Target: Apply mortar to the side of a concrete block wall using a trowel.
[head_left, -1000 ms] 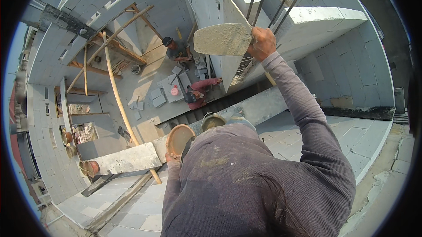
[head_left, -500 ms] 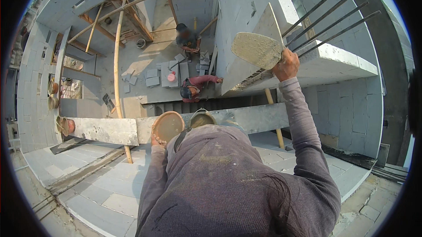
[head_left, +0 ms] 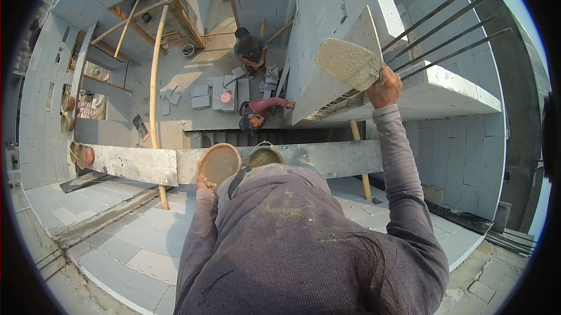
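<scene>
Raised since the earlier frame — right hand, fingers wrapped on a mortar-caked trowel, now sits nearer the protruding rebar atop the block wall. Left hand: clasping a round brown pan by its rim, near the concrete beam. Two workers stand far below. Step judged: carrying mortar to the wall top; next calls for a steady reach between bars.

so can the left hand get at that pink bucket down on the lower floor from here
Probably not. The left hand is gripping a round pan up at the concrete beam, while the pink bucket sits far below on the lower floor beside two other people, with an open drop between.
</scene>
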`<act>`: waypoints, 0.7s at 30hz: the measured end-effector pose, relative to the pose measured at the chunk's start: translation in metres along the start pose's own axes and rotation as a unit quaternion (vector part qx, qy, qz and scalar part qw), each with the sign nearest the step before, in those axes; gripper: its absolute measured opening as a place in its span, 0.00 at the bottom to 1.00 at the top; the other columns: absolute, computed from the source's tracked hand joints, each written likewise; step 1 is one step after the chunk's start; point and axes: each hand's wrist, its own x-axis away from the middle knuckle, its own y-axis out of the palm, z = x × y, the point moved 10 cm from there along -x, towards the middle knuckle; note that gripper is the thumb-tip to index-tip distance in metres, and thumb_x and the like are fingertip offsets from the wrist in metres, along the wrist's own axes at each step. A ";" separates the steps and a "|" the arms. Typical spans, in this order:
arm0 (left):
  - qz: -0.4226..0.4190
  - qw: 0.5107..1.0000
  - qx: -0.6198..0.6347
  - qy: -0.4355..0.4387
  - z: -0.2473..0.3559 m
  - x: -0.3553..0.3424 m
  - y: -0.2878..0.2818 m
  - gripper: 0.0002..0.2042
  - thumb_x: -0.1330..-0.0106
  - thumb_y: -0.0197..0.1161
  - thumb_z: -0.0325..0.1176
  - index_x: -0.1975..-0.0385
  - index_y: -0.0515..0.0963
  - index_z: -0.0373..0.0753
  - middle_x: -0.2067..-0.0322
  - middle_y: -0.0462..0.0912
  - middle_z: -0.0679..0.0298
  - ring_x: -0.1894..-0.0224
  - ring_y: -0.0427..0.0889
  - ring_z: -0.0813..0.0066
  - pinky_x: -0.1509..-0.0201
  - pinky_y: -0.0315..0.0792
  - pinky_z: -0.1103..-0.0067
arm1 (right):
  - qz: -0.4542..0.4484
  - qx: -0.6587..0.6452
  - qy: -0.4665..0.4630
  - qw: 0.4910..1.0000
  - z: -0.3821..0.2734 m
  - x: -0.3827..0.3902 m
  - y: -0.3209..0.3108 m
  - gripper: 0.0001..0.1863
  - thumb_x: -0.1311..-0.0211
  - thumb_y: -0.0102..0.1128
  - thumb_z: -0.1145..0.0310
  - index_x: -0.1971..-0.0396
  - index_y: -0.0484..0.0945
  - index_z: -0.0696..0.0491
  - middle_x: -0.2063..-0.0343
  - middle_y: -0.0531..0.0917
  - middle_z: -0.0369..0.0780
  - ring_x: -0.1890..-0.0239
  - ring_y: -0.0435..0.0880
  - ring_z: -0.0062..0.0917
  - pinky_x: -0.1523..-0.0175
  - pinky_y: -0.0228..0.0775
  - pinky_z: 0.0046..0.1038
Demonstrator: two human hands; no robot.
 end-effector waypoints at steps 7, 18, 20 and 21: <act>-0.021 0.999 -0.026 0.035 0.015 0.033 0.017 0.14 0.30 0.58 0.53 0.65 0.70 0.49 0.81 0.64 0.74 0.86 0.63 0.76 0.80 0.66 0.73 | 0.000 0.001 -0.022 1.000 -0.001 -0.001 0.001 0.16 0.57 0.77 0.63 0.76 0.76 0.52 0.75 0.81 0.40 0.70 0.81 0.40 0.61 0.68 0.39; -0.084 0.994 -0.067 0.005 0.019 0.036 0.028 0.16 0.32 0.57 0.50 0.56 0.76 0.46 0.72 0.77 0.68 0.81 0.70 0.72 0.79 0.70 0.73 | -0.029 0.012 -0.008 0.999 0.000 -0.003 -0.001 0.15 0.57 0.75 0.64 0.74 0.76 0.52 0.74 0.82 0.40 0.70 0.83 0.39 0.61 0.69 0.39; -0.095 0.993 -0.066 0.008 0.020 0.035 0.032 0.14 0.32 0.57 0.51 0.59 0.74 0.47 0.76 0.73 0.70 0.83 0.69 0.73 0.79 0.69 0.72 | -0.026 0.018 -0.008 0.999 -0.002 -0.003 -0.004 0.15 0.57 0.75 0.64 0.73 0.76 0.52 0.74 0.82 0.39 0.68 0.84 0.38 0.60 0.70 0.39; -0.101 0.993 -0.064 0.009 0.019 0.036 0.034 0.14 0.31 0.58 0.52 0.63 0.71 0.49 0.80 0.67 0.73 0.84 0.66 0.75 0.79 0.68 0.71 | -0.023 0.019 -0.006 1.000 -0.003 -0.003 -0.005 0.15 0.57 0.74 0.64 0.73 0.76 0.52 0.74 0.82 0.39 0.67 0.84 0.37 0.60 0.70 0.39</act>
